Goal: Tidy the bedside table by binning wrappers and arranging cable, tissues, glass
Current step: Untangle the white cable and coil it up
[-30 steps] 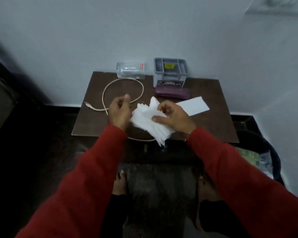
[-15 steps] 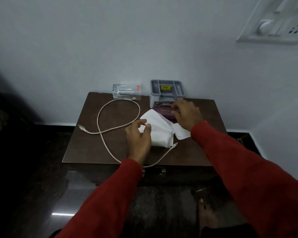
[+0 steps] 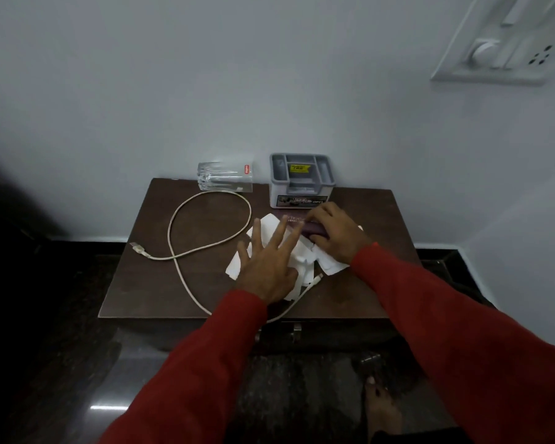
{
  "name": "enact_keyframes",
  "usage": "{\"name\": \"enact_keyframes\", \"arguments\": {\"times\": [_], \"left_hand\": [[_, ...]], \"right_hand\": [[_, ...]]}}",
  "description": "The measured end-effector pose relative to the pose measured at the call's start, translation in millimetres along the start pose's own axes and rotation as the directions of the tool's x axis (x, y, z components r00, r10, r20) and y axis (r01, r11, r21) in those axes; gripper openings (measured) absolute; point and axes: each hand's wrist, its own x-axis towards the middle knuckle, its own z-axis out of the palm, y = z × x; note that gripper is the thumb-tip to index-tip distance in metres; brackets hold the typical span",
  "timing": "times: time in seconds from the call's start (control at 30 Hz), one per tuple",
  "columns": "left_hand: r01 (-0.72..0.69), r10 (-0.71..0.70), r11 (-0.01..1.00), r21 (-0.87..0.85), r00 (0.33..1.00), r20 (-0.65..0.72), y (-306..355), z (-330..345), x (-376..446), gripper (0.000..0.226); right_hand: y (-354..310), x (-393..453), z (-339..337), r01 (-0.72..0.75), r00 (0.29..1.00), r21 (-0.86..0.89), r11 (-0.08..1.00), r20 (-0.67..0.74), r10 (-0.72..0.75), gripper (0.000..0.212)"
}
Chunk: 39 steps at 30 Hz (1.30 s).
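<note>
— Left hand (image 3: 269, 267) gone flat, fingers (image 3: 281, 232) splayed on tissues (image 3: 305, 261) mid-worktop (image 3: 135, 290).
— Right hand (image 3: 334, 233) closed around purple case (image 3: 311, 230). Cable (image 3: 205, 248) loose, glass (image 3: 226, 176) back edge.

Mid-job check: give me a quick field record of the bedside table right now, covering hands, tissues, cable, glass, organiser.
left hand: fingers spread, flat on the tissues
right hand: on the purple case; grip unclear
tissues: loose white pile, centre of the table
cable: white, uncoiled, one loop, one end beside the tissues
glass: clear, lying on its side at the back edge
organiser: grey, at the back, right of the glass
</note>
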Motion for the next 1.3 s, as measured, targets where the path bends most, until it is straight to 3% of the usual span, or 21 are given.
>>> {"name": "enact_keyframes", "arguments": {"times": [0.1, 0.2, 0.37, 0.6, 0.83, 0.93, 1.03, 1.17, 1.3], "left_hand": [[0.025, -0.03, 0.985, 0.168, 0.999, 0.028, 3, 11, 0, 0.065], [0.099, -0.106, 0.974, 0.204, 0.994, 0.025, -3, 13, -2, 0.054], [0.187, -0.198, 0.969, 0.165, 0.979, 0.053, -12, 10, -6, 0.057], [0.156, -0.155, 0.984, 0.081, 0.988, -0.02, 0, 10, -2, 0.061], [0.165, -0.173, 0.984, 0.072, 0.976, 0.129, -14, 13, -4, 0.065], [0.139, -0.138, 0.99, -0.003, 0.986, 0.096, -17, 8, -3, 0.074], [0.161, -0.166, 0.979, -0.126, 0.986, -0.03, -20, -6, -3, 0.078], [0.321, -0.353, 0.929, -0.185, 0.918, -0.178, -35, -18, -9, 0.078], [0.565, -0.583, 0.809, -0.163, 0.734, -0.348, -78, -31, -21, 0.053]], "right_hand": [[1, -3, -3, -0.039, 0.997, 0.0, 0.999, 0.059, 0.039, 0.06], [5, -3, -6, -0.114, 0.985, -0.154, 0.981, 0.115, 0.132, 0.069], [5, 0, -9, -0.169, 0.968, -0.214, 0.962, 0.147, 0.202, 0.073], [-9, 24, -11, -0.258, 0.943, -0.203, 0.945, 0.16, 0.292, 0.074], [-16, 32, -7, -0.186, 0.96, -0.225, 0.956, 0.166, 0.225, 0.072], [-24, 22, -7, -0.155, 0.986, -0.209, 0.966, 0.032, 0.165, 0.065], [-44, 9, -1, -0.018, 0.983, -0.132, 0.991, -0.183, -0.007, 0.038], [-69, 7, 12, 0.131, 0.978, -0.067, 0.989, -0.157, -0.14, 0.024], [-102, 7, 20, 0.221, 0.965, -0.06, 0.973, -0.131, -0.228, 0.022]]}}
